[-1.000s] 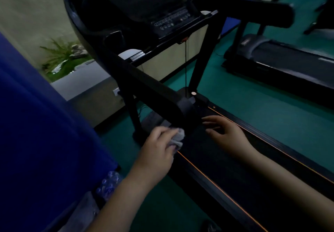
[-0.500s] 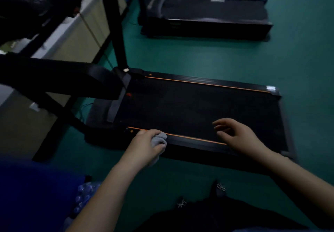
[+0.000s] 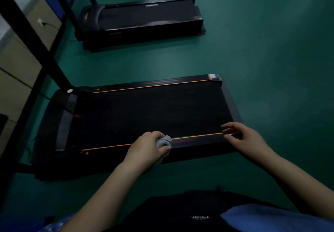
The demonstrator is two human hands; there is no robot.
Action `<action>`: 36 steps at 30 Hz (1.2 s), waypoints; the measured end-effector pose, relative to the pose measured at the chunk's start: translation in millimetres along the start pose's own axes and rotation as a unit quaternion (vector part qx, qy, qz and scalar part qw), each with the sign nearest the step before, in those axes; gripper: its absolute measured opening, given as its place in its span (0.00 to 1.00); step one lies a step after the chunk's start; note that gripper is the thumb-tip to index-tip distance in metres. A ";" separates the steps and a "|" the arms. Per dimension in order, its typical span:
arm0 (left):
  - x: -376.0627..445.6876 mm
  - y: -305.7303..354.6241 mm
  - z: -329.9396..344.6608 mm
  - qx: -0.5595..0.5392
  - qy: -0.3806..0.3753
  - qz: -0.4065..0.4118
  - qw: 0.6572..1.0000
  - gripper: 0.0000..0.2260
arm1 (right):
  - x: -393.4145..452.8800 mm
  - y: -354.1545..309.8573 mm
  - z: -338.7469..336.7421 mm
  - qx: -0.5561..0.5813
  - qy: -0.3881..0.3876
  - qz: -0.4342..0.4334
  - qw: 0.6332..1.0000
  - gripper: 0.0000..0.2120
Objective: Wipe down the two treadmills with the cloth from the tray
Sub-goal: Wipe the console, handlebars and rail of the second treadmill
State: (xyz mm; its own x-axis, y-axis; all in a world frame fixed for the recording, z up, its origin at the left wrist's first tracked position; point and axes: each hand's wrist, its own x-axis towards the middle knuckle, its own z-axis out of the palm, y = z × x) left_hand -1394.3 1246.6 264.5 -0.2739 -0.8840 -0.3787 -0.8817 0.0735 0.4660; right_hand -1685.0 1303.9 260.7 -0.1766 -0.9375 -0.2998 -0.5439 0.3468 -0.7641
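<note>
The left hand (image 3: pixel 147 148) grips a bunched grey cloth (image 3: pixel 163 141) against the near side rail of the front treadmill (image 3: pixel 144 112). The right hand (image 3: pixel 243 137), fingers loosely extended and holding nothing, rests at the rail's end.

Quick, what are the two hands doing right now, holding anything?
Left hand: grips the cloth on the near rail of the treadmill.
Right hand: open, holding nothing, fingers resting at that rail.

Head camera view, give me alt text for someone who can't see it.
A left hand presses a crumpled grey cloth on the near orange-striped side rail of a black treadmill; the right hand rests further along it. A second black treadmill stands beyond on the green floor.
</note>
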 end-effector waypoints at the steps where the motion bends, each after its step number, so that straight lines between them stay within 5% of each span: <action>1: 6.3 17.9 8.1 0.009 -0.001 0.005 1.000 0.16 | 0.7 13.0 -15.9 0.001 0.005 0.007 1.000 0.11; 14: 84.8 160.2 68.3 0.046 -0.041 0.013 0.998 0.17 | 45.5 106.3 -141.0 0.020 0.019 0.056 0.998 0.12; 36: 363.0 275.1 37.6 -0.043 -0.044 -0.018 0.998 0.18 | 316.0 117.7 -288.7 -0.005 0.032 0.062 0.998 0.10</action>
State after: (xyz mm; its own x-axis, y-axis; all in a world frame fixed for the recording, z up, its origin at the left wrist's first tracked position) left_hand -1750.8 963.3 225.2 -0.2780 -0.8411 -0.4639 -0.8562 -0.0020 0.5166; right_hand -2041.7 1040.3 240.9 -0.2953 -0.8872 -0.3546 -0.5218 0.4607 -0.7180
